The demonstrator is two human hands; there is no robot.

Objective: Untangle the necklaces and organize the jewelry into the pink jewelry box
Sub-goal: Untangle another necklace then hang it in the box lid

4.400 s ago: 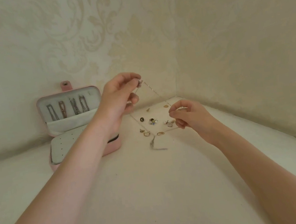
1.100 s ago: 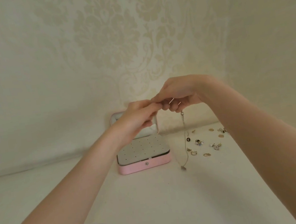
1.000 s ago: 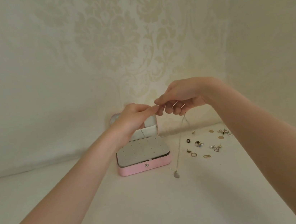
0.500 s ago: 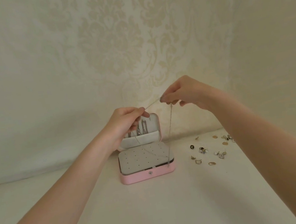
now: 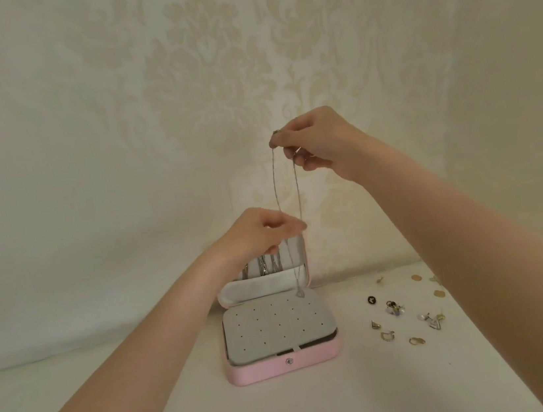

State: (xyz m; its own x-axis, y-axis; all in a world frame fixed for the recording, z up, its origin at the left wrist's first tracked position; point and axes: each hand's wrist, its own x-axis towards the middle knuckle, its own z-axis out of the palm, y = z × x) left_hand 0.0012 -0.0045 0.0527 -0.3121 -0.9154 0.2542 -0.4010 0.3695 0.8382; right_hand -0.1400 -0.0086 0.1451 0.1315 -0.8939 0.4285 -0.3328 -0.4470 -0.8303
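Now the left hand (image 5: 260, 235) has dropped from beside the right to the top edge of the lid of the pink jewelry box (image 5: 286, 364), its fingers curled, pinching the necklace (image 5: 286, 186) partway down. Half a second ago the chain ran slack and slanted between the two hands; it now hangs as a narrow doubled loop, its pendant just above the grey earring pad. The right hand (image 5: 319, 146), higher up, pinches the chain's upper end with fingers closed on it. Probably it is untangled and about to join the chains already in the lid. Right of the box, loose rings and earrings (image 5: 407, 317) remain unsorted.
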